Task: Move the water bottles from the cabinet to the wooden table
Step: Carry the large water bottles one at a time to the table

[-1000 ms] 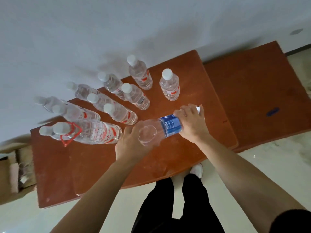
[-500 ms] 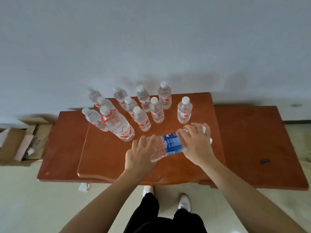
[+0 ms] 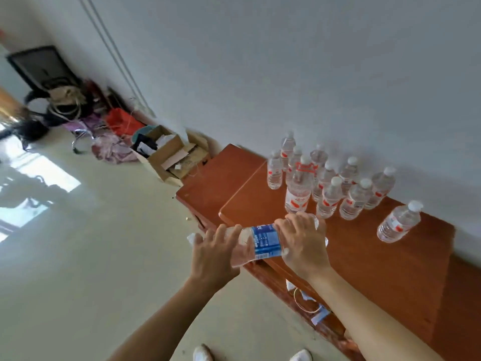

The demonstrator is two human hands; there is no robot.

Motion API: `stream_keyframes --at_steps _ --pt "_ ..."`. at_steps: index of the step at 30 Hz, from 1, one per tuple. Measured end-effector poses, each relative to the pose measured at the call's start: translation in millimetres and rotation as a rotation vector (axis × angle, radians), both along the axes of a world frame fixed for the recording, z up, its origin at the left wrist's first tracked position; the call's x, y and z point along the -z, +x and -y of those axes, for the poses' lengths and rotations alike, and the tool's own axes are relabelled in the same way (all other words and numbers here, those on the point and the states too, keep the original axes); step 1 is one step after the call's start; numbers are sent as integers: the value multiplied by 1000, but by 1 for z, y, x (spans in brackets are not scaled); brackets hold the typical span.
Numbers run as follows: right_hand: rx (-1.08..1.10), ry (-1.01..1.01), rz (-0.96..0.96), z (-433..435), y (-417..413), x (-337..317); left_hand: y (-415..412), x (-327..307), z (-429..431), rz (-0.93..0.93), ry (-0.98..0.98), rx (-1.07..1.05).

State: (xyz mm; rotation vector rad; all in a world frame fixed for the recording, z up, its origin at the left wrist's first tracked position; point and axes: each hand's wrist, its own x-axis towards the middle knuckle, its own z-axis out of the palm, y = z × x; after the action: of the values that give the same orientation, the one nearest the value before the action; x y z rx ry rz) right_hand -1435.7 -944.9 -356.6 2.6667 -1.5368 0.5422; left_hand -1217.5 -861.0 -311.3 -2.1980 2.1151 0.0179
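The wooden table (image 3: 377, 256) stands against a pale wall (image 3: 260, 74) on a light floor (image 3: 91, 243). A cluster of red-label bottles (image 3: 328, 183) stands upright on the table, and one more bottle (image 3: 398, 222) stands apart from it. Open cardboard boxes (image 3: 166, 155) lie beside the table.

The left hand (image 3: 213, 254), fingers spread, cups the base end of the blue-label bottle (image 3: 265, 241). The right hand (image 3: 302, 243), fingers curled, grips its neck end. The bottle lies horizontal between the hands, over the table's front edge.

The wooden table (image 3: 377, 269) carries clustered upright red-label water bottles (image 3: 328, 188) just beyond the gripped blue-label bottle (image 3: 265, 239); a lone bottle (image 3: 398, 225) stands apart, farther right.
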Motion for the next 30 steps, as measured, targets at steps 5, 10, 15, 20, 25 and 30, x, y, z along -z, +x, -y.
stream_keyframes --at_steps 5,10,15,20,25,30 --pt "-207 -78 12 -22 130 -19 106 -21 -69 12 -20 -204" --pt "-431 -44 -57 -89 310 -30 251 -32 -181 23 -43 -438" --pt "-669 13 -106 -168 470 -42 373 -39 -291 3 -46 -649" --pt "-888 17 -118 -239 613 -51 478 -39 -381 -35 -58 -851" --pt "-1070 13 -156 -282 740 -44 564 -27 -438 -58 -91 -1014" --pt "-1259 13 -175 -328 907 -34 686 -25 -486 -13 -76 -1227"
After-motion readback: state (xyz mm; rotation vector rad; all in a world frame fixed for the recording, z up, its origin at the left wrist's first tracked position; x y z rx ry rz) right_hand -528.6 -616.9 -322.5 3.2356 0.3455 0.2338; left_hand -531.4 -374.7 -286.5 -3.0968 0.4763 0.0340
